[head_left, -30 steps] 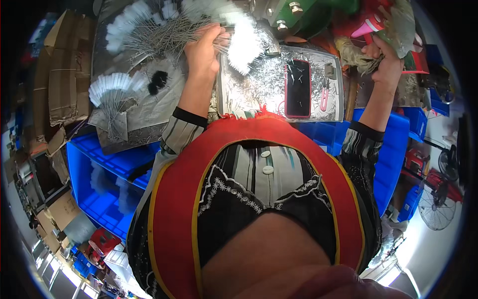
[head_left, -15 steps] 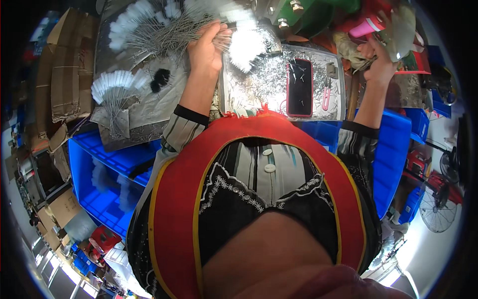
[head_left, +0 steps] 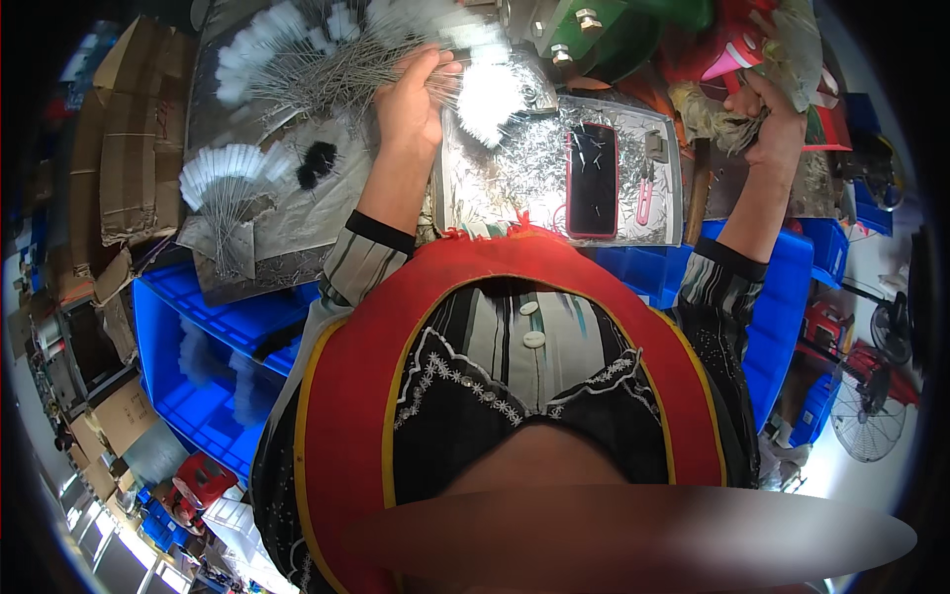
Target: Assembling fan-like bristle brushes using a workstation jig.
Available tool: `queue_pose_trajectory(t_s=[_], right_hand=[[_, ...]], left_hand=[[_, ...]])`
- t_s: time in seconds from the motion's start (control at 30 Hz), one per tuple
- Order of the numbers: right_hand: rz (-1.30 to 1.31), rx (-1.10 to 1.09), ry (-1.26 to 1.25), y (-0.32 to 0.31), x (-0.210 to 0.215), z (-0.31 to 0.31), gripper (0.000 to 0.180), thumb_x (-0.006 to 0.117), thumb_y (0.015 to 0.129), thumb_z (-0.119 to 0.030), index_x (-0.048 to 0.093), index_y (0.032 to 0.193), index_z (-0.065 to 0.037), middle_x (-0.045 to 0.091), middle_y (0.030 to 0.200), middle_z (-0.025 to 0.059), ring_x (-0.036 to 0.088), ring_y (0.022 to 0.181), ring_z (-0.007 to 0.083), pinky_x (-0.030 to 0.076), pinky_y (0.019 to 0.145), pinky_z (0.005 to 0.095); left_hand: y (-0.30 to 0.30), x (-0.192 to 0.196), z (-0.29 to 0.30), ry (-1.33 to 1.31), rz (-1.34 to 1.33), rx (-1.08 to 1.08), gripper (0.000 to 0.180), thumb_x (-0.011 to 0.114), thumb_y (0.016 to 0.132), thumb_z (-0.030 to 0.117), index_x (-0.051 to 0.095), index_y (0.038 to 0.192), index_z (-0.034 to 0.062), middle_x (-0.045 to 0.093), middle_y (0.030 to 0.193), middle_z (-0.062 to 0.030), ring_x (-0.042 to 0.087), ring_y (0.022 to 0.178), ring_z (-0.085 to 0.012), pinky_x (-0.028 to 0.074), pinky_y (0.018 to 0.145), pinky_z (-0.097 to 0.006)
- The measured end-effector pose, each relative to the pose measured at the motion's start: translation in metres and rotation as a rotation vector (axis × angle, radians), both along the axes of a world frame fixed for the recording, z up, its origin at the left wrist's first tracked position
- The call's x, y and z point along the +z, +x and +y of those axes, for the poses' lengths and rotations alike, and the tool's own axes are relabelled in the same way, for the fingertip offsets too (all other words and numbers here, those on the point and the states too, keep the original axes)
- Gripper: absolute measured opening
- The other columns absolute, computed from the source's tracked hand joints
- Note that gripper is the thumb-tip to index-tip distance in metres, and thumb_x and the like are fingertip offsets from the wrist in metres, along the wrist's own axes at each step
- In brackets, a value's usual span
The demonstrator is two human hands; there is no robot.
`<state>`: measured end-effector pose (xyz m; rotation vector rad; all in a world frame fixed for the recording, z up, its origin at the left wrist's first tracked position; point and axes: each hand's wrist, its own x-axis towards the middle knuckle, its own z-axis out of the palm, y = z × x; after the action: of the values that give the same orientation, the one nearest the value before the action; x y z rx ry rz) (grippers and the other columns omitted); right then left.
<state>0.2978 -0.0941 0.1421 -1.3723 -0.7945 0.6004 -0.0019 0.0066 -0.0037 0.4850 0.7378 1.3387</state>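
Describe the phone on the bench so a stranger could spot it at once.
Start at the shiny metal tray straight ahead of the person's chest, littered with short wire bits. The phone lies flat near its right side, beside small pink snips. It is the only dark, red-edged rectangle there.

Both your arms reach up and forward, elbows bent, striped sleeves down to the forearms. Your left hand [head_left: 408,99] is closed in a fist, fingers curled tight. Your right hand [head_left: 772,124] is raised further out, fingers also clenched.
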Motion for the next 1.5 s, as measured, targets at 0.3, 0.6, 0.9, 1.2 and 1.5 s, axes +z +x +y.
queue_pose_trajectory(t_s=[0.3, 0.6, 0.9, 1.2, 1.5], right_hand=[[0.0, 0.022, 0.374, 0.003, -0.073, 0.005, 0.017, 0.055, 0.07, 0.0, 0.047, 0.055, 0.0, 0.038, 0.049, 0.0053, 0.043, 0.045, 0.0192, 0.043, 0.056, 0.0358], [0.0, 0.018, 0.019, 0.005, -0.003, -0.001, 0.019, 0.057, 0.072, -0.004, 0.05, 0.055, 0.001, 0.036, 0.05, 0.0045, 0.044, 0.048, 0.0182, 0.045, 0.054, 0.0338], [-0.066, 0.025, 0.412, 0.003, -0.077, 0.008, 0.02, 0.054, 0.071, -0.001, 0.046, 0.053, -0.001, 0.038, 0.049, 0.0058, 0.043, 0.046, 0.0195, 0.045, 0.056, 0.036], [0.008, 0.033, 0.093, -0.001, -0.015, 0.001, 0.022, 0.058, 0.071, -0.003, 0.045, 0.053, -0.002, 0.037, 0.05, 0.0053, 0.041, 0.046, 0.0181, 0.042, 0.054, 0.0336], [0.024, 0.015, 0.107, 0.002, -0.02, 0.0, 0.021, 0.057, 0.072, -0.003, 0.045, 0.055, -0.001, 0.035, 0.049, 0.0044, 0.041, 0.047, 0.0174, 0.042, 0.055, 0.0333]], left_hand=[[0.004, 0.003, 0.003, 0.011, 0.006, -0.017, 0.018, 0.059, 0.075, 0.0, 0.056, 0.092, -0.0055, 0.061, 0.084, -0.017, 0.061, 0.071, -0.0249, 0.05, 0.062, -0.03], [0.006, -0.001, 0.006, 0.028, -0.023, 0.038, 0.017, 0.058, 0.075, -0.002, 0.055, 0.091, -0.0069, 0.06, 0.084, -0.0184, 0.061, 0.072, -0.0266, 0.051, 0.064, -0.032], [0.009, 0.001, 0.007, 0.049, -0.018, 0.069, 0.019, 0.061, 0.075, 0.002, 0.055, 0.091, -0.006, 0.06, 0.084, -0.0161, 0.061, 0.072, -0.0243, 0.052, 0.064, -0.032], [-0.008, 0.012, 0.0, 0.081, 0.206, -0.279, 0.023, 0.062, 0.074, 0.005, 0.058, 0.096, -0.0015, 0.061, 0.085, -0.009, 0.06, 0.073, -0.0162, 0.052, 0.061, -0.028], [-0.003, 0.009, -0.008, -0.015, 0.177, -0.056, 0.017, 0.063, 0.072, 0.002, 0.06, 0.088, -0.0015, 0.062, 0.079, -0.0096, 0.06, 0.064, -0.0172, 0.048, 0.051, -0.024]])
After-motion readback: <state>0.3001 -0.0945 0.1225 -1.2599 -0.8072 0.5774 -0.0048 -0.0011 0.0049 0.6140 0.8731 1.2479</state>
